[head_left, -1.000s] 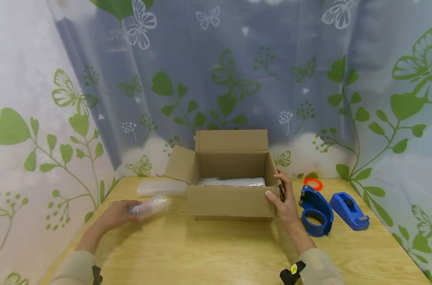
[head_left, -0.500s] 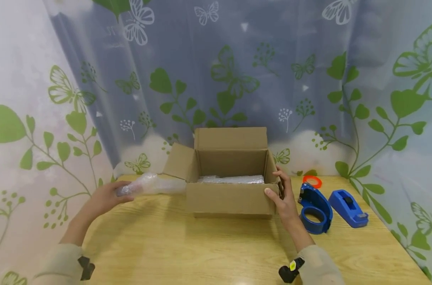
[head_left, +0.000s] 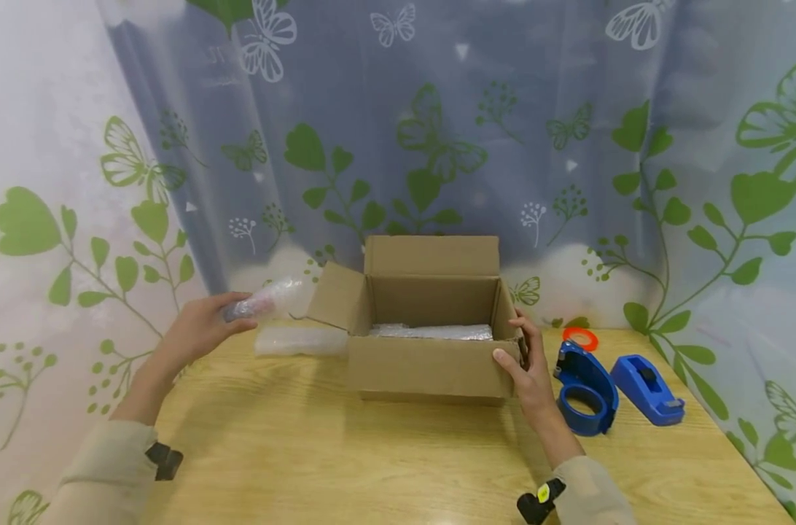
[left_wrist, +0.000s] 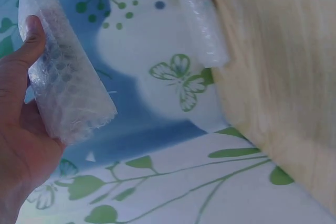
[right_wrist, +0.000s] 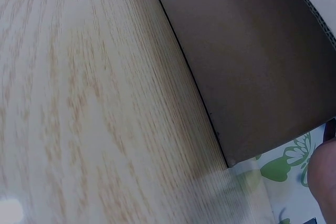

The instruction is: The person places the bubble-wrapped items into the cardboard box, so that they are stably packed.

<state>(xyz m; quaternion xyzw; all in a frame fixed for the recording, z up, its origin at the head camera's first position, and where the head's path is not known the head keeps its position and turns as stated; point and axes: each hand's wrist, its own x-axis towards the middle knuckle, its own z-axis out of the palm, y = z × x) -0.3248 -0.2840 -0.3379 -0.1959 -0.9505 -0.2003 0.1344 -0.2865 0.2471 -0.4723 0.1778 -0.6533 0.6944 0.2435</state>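
Note:
My left hand [head_left: 201,332] grips a bubble-wrapped bundle [head_left: 264,300] above the table's back left part. In the left wrist view, the thumb lies across this translucent bundle [left_wrist: 68,77]; something pinkish and dark shows faintly through the wrap. An open cardboard box [head_left: 431,368] stands mid-table, its back and left flaps raised. My right hand [head_left: 536,375] holds the box's front right corner, thumb on the front panel and fingers at the right side. Inside the box lies bubble-wrapped stuff [head_left: 437,332]. Left of the box, a second bubble-wrapped roll [head_left: 299,341] rests on the table.
To the right of the box stand a dark blue tape dispenser [head_left: 582,397] and a lighter blue one [head_left: 649,390]. Behind them lies an orange ring [head_left: 580,338]. A patterned curtain [head_left: 345,87] surrounds the wooden table [head_left: 372,467] at the back and sides.
My left hand has lifted the bubble-wrapped bundle from low over the table, up and a little left, uncovering the roll behind it. My right hand has stayed on the box corner.

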